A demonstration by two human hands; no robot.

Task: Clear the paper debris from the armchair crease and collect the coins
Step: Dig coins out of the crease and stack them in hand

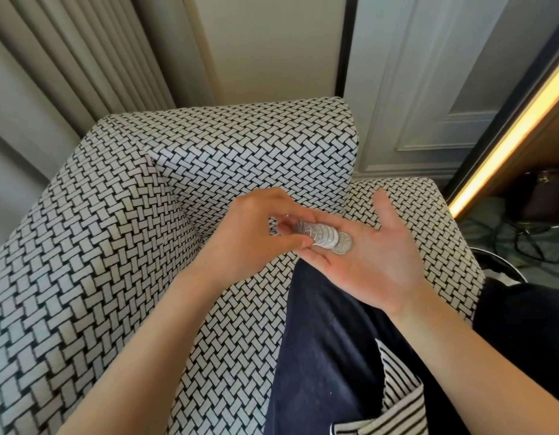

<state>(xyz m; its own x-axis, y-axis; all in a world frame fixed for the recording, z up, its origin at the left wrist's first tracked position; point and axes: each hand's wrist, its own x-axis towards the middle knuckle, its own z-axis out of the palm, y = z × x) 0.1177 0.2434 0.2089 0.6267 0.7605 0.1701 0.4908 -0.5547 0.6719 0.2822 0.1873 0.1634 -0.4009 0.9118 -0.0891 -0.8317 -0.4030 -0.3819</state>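
An armchair (115,246) upholstered in woven fabric, patterned in a basket-weave of small white rectangles on black, is seen from above. Its seat cushion (240,315) is enclosed by a broad padded arm (83,262) at the left and a thick upright block (256,146) at the rear. A leg in dark navy trousers (328,340) is laid directly on the seat, running from the lower edge of the view towards the middle. At the right, pale green flooring (488,243) is seen beside the chair, with black cables (529,243) lying on it.
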